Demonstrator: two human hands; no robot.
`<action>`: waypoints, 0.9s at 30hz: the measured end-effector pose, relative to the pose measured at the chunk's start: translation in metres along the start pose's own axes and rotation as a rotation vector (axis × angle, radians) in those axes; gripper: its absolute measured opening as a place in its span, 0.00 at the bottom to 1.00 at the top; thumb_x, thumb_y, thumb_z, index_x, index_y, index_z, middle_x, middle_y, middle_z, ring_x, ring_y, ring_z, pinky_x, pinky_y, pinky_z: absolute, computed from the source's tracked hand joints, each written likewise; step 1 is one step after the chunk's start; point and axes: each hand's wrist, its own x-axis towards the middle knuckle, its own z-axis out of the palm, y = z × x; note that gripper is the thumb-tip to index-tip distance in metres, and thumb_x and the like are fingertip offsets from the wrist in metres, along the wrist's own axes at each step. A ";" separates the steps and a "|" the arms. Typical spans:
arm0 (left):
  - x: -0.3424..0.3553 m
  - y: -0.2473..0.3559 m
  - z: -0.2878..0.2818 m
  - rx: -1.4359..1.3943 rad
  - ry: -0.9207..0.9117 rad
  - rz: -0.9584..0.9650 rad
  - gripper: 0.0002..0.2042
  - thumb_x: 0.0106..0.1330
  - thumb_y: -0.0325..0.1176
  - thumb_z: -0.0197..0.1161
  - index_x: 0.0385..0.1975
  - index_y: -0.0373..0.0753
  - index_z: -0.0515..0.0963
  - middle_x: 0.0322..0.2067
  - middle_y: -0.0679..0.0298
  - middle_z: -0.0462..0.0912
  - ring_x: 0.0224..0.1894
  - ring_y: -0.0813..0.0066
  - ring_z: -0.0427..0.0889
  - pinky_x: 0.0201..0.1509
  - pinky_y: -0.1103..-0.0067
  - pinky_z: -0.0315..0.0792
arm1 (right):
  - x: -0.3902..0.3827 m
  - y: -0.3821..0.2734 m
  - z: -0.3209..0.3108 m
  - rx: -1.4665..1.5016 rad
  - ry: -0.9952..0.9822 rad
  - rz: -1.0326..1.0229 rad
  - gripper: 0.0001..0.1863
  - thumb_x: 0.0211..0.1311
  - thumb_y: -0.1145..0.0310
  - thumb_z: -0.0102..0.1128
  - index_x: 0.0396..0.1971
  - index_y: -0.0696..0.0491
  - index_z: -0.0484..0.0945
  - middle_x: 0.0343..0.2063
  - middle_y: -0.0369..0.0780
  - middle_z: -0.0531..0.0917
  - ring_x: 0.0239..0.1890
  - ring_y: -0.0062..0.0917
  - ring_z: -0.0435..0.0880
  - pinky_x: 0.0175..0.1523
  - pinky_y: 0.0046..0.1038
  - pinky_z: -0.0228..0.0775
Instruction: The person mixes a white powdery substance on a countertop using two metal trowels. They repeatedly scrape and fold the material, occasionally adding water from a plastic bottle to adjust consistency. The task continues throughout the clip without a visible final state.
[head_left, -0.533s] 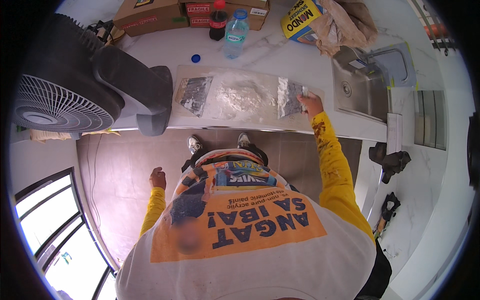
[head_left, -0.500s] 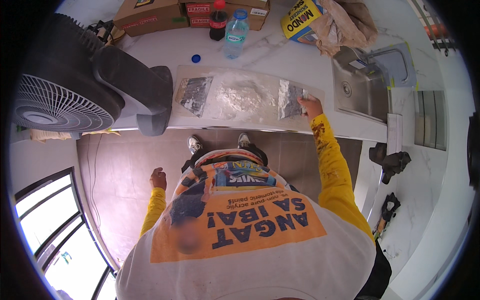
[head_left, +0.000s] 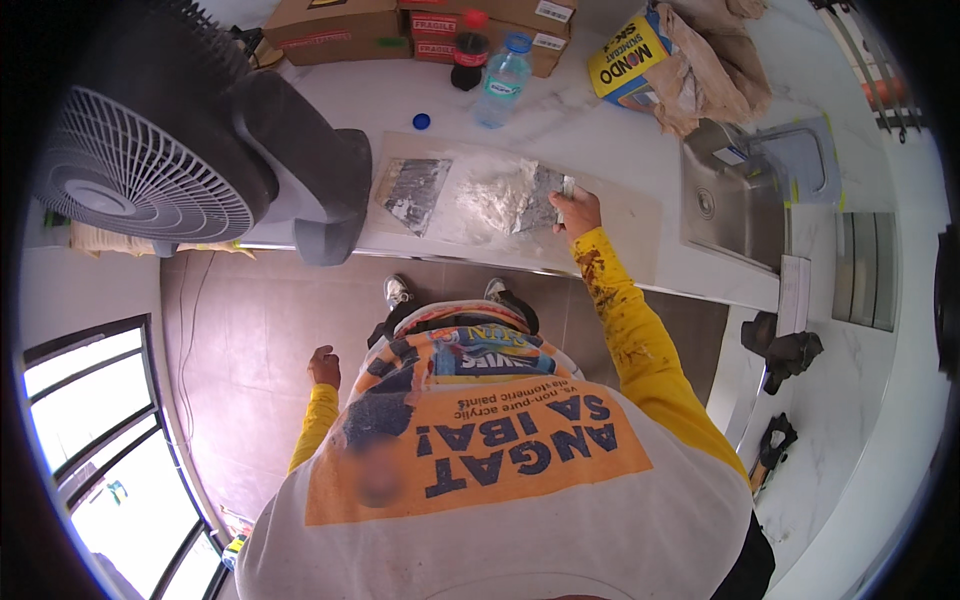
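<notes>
My right hand grips a wide putty knife by its handle edge. The metal blade is smeared with white and presses against the right side of a pile of white powdery paste. The pile lies on a flat pale board on the counter. A second wide metal blade, also smeared, lies on the board left of the pile, with no hand on it. Well away from the counter, my left hand hangs low on the left over the floor, loosely curled, fingers partly apart, with nothing visible in it.
A large dark fan stands at the left of the counter. Behind the board are a blue cap, a water bottle, a dark drink bottle and cardboard boxes. A torn powder bag and a steel sink are on the right.
My right hand has drawn the putty knife leftward from the board's right part to the pile, meeting its right side. My left hand still hangs low. The whole view has shifted slightly.
</notes>
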 end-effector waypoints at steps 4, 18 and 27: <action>0.000 -0.012 0.006 -0.007 -0.014 -0.108 0.14 0.56 0.32 0.56 0.41 0.41 0.83 0.39 0.51 0.85 0.43 0.56 0.84 0.50 0.69 0.76 | -0.006 -0.034 0.023 -0.585 0.016 -0.345 0.11 0.59 0.62 0.60 0.36 0.53 0.80 0.29 0.39 0.81 0.28 0.26 0.80 0.26 0.32 0.72; -0.008 -0.039 0.024 -0.051 0.039 -0.095 0.15 0.55 0.31 0.56 0.41 0.40 0.83 0.39 0.50 0.84 0.43 0.56 0.84 0.50 0.69 0.76 | -0.035 -0.055 0.030 -1.449 -0.328 -0.868 0.14 0.53 0.65 0.56 0.41 0.50 0.79 0.36 0.39 0.80 0.41 0.36 0.81 0.39 0.39 0.76; -0.024 -0.024 0.024 -0.127 0.052 -0.134 0.16 0.56 0.32 0.55 0.43 0.39 0.82 0.39 0.49 0.84 0.43 0.56 0.84 0.49 0.69 0.76 | 0.023 -0.110 0.034 -1.384 -0.321 -0.643 0.17 0.62 0.59 0.53 0.49 0.48 0.79 0.45 0.44 0.83 0.49 0.40 0.80 0.54 0.41 0.70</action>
